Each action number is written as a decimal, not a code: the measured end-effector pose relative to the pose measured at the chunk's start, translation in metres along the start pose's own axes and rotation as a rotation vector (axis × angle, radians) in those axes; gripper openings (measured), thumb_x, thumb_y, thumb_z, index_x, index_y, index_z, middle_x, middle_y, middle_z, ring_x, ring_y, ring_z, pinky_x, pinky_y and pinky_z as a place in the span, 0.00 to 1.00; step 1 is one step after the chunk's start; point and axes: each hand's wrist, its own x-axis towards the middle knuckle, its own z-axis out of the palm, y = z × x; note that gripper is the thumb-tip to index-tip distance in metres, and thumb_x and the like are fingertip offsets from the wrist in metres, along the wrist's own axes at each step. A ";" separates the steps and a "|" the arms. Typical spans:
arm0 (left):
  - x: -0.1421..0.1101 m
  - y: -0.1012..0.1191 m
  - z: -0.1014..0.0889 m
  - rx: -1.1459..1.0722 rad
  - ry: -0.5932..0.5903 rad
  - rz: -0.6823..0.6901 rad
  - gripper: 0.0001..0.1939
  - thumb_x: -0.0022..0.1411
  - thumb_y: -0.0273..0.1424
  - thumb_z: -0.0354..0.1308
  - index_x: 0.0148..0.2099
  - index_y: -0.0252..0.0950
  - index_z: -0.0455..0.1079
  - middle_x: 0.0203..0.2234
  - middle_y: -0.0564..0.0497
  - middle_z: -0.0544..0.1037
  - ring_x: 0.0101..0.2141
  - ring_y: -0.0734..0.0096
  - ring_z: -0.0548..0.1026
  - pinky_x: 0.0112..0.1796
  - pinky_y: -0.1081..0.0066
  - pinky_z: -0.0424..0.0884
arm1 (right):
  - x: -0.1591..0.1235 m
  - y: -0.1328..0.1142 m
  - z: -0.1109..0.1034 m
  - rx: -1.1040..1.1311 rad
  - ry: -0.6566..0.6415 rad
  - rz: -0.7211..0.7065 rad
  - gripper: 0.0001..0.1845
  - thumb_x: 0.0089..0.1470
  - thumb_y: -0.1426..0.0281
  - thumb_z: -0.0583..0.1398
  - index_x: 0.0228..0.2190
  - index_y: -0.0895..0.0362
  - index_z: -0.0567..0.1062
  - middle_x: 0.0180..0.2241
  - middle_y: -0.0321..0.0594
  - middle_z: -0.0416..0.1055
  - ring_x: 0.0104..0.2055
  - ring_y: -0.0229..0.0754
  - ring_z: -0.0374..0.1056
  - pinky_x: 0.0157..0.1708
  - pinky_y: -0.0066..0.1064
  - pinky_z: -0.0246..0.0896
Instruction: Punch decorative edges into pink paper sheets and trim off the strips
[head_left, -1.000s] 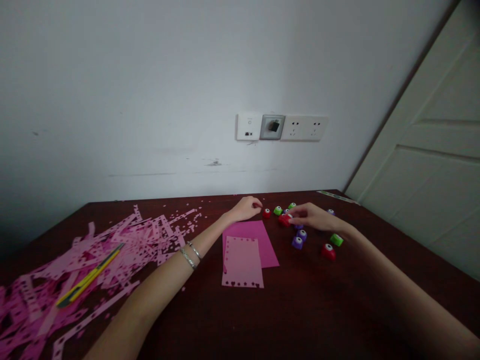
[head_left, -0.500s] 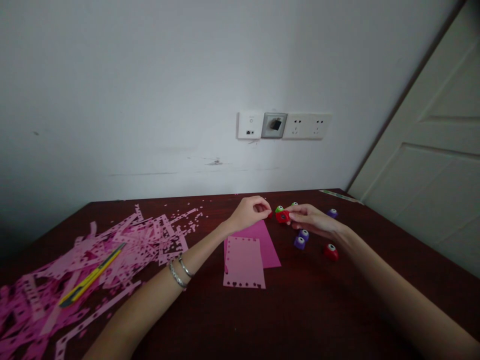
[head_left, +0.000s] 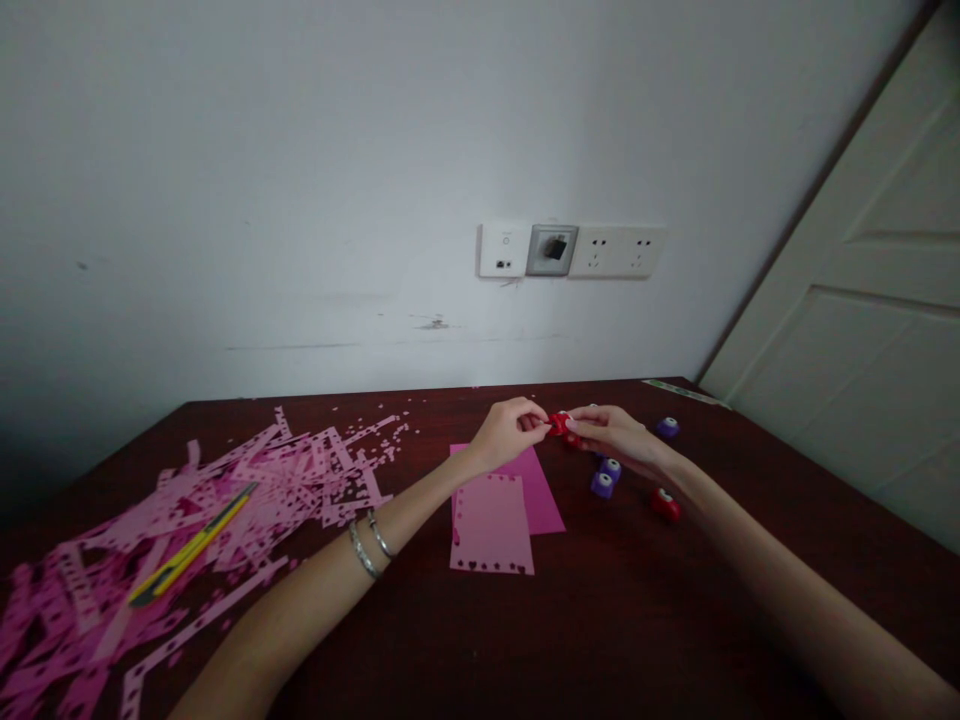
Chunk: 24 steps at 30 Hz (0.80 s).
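My right hand (head_left: 611, 437) is closed around a small red paper punch (head_left: 559, 424), low over the back of the table. My left hand (head_left: 510, 432) meets it from the left, thumb and fingers pinched at the punch's edge; what lies in the pinch is too small to make out. Below my left hand is a light pink sheet (head_left: 491, 525) with small shapes punched along its edges, overlapping a darker pink sheet (head_left: 545, 505). Purple punches (head_left: 602, 485) stand in front of my right hand, and a red punch (head_left: 665, 504) sits under my right wrist.
A heap of punched pink paper strips (head_left: 247, 500) covers the table's left side, with a yellow utility knife (head_left: 193, 552) on top. Paper bits (head_left: 386, 440) are scattered beside it. Another purple punch (head_left: 667, 427) and a pale strip (head_left: 686, 392) lie back right. A wall with sockets (head_left: 616, 251) rises behind.
My two hands have come together, so the left fingertips now meet the red punch. The green punch beside it is now hidden. The whole view has shifted slightly.
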 end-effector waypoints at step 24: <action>-0.001 -0.006 0.002 -0.106 0.064 -0.019 0.02 0.51 0.26 0.55 0.28 0.32 0.68 0.23 0.53 0.71 0.24 0.78 0.67 0.28 0.74 0.66 | 0.007 0.013 0.002 -0.098 0.018 -0.020 0.17 0.44 0.58 0.63 0.33 0.57 0.76 0.33 0.41 0.72 0.33 0.36 0.66 0.33 0.29 0.61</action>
